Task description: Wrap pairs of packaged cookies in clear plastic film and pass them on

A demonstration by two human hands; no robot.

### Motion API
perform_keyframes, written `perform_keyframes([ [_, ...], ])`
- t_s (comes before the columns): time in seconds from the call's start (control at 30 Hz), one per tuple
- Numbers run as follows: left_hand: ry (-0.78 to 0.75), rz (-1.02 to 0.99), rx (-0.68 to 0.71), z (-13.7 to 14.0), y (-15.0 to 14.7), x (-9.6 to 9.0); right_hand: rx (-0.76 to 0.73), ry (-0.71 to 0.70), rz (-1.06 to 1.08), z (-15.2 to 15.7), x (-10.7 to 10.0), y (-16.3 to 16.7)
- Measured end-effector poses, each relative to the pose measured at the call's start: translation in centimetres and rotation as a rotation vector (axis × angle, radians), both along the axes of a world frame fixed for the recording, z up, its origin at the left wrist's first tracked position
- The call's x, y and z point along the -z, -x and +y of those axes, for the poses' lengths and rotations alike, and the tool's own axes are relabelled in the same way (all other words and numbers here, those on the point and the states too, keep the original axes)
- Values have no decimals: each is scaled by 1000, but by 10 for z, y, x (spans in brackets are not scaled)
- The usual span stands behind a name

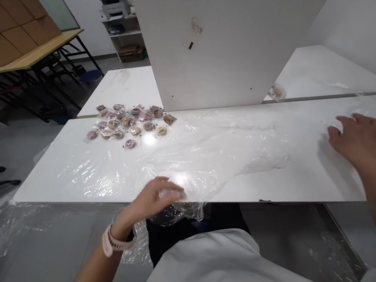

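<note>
A sheet of clear plastic film [189,152] lies wrinkled over the white table [305,176] and hangs down past its front edge. At that edge, my left hand [155,197] has its thumb and fingertips drawn together on the film. On the right side, my right hand [362,137] is held palm down over the tabletop, its fingers spread and slightly bent. Nothing shows in it, and whether it touches the film beneath is unclear. Many small, individually wrapped round sweets or cookies [127,120], pink, tan and brown, are gathered at the table's back left.
An upright white panel [210,53] stands along the table's back edge. One more wrapped piece [277,92] lies by the panel's right side. Loose film [4,227] trails at the lower left. Cardboard boxes [1,32] sit on a wooden-topped table beyond, near a printer [115,5] on a shelf.
</note>
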State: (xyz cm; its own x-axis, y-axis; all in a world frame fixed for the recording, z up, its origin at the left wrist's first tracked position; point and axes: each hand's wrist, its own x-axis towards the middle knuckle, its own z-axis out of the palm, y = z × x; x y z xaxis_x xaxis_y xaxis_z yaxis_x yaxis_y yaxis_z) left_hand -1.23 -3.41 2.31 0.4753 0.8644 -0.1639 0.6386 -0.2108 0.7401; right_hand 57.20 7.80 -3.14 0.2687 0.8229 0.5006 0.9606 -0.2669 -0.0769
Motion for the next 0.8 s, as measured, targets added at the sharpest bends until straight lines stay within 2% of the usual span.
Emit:
perform_keyframes([
  [0.03,-39,-17,-129,18,1,-3,-87,10,42,-2,-11,31],
  [0.1,-234,38,-425,66,-2,-2,-421,45,177,-11,-26,110],
  [0.17,-394,173,-507,118,-11,7,-778,187,263,-20,-23,191],
  [0.23,-358,314,-544,163,-22,21,-1012,324,206,-25,-7,247],
  [0.27,-316,353,-540,180,-28,28,-1080,370,182,-26,4,262],
  [0.33,-295,408,-498,203,-35,43,-1121,413,143,-27,25,267],
  [0.43,-368,441,-392,215,-40,58,-1074,395,122,-28,43,240],
  [0.53,-451,463,-294,219,-41,60,-1044,379,106,-31,43,216],
  [0.6,-470,491,-263,222,-42,56,-1038,375,105,-33,40,211],
  [0.8,-416,533,-353,241,-57,49,-1011,353,139,-34,37,219],
])
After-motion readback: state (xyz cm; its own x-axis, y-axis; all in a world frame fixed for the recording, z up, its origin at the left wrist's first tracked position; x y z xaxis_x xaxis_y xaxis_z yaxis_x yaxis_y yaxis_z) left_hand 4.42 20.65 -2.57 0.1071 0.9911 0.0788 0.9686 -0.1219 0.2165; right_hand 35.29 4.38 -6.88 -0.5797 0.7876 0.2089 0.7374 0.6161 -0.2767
